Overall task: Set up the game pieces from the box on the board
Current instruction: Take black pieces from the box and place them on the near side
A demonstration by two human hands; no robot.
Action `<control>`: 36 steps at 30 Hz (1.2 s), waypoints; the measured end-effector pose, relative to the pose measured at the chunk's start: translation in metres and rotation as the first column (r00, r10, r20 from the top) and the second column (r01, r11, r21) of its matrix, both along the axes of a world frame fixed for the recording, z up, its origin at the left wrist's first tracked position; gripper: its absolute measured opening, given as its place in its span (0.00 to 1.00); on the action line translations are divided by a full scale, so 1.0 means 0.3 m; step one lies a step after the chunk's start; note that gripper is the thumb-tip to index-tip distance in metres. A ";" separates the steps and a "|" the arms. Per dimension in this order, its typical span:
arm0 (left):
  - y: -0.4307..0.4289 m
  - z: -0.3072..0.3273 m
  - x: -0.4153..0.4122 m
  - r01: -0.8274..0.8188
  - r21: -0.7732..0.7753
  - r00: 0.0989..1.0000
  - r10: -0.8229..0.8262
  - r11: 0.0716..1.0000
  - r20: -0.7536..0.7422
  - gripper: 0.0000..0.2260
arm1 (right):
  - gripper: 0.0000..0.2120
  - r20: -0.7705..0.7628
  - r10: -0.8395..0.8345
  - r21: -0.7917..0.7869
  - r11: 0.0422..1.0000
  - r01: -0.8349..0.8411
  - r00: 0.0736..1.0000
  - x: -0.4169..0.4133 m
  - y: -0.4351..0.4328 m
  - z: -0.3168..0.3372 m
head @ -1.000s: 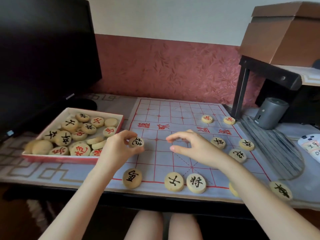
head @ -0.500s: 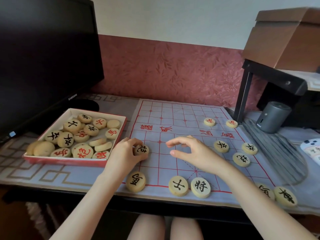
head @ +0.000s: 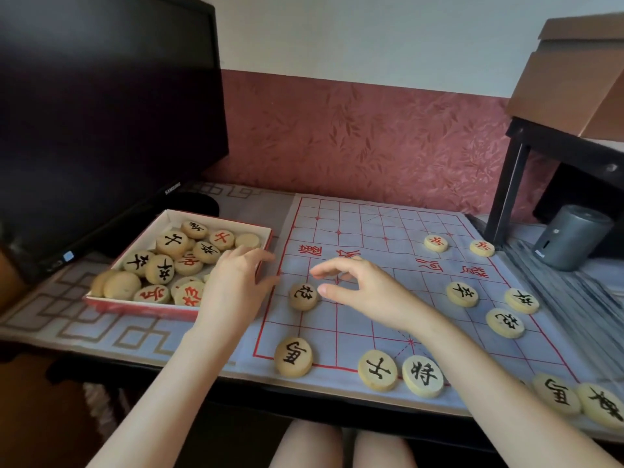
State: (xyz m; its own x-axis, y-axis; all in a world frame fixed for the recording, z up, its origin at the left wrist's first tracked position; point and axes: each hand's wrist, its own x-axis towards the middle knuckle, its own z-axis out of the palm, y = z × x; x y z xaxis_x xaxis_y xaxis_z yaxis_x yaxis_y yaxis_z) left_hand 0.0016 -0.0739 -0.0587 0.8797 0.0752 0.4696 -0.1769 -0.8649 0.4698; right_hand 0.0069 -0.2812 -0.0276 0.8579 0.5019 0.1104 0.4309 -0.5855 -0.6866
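Note:
A cloth board (head: 378,238) with red grid lines lies on the table. Several round wooden pieces with black or red characters sit on it. One black-marked piece (head: 303,296) lies alone on the board's left side. My left hand (head: 236,285) hovers with fingers extended between that piece and the red-rimmed box (head: 135,304), holding nothing. The box holds several more pieces (head: 172,258). My right hand (head: 361,292) floats above the board just right of the lone piece, fingers loosely curved, empty.
A black monitor (head: 101,106) stands behind the box at left. At right are a black stand (head: 506,184) bearing a cardboard box (head: 580,76), and a grey cylinder (head: 570,236). The table's front edge runs just below the nearest row of pieces.
My left hand set the black-marked piece down on the board, let go and drew back left toward the box. My right hand stayed hovering over the board.

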 end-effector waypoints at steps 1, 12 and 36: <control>0.032 0.003 -0.001 -0.031 0.009 1.000 0.031 0.999 0.007 0.14 | 0.12 0.004 0.010 0.005 1.000 -0.010 1.000 0.011 0.029 -0.001; 0.352 -0.008 -0.040 -0.303 0.066 0.953 0.302 0.951 0.022 0.17 | 0.14 0.004 0.089 0.041 0.995 -0.089 0.996 0.131 0.356 0.001; 0.418 -0.029 -0.050 -0.210 -0.191 0.972 0.226 0.959 0.063 0.14 | 0.23 0.115 0.009 -0.252 0.967 0.021 0.993 0.297 0.654 -0.078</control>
State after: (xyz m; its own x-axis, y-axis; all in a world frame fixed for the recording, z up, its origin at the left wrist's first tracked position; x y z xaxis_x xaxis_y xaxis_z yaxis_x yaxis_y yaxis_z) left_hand -0.0135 0.0516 -0.0673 0.7908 0.3516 0.5010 -0.0387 -0.7881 0.6143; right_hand 0.0960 -0.0851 -0.0510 0.8499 0.5210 0.0784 0.4940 -0.7363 -0.4623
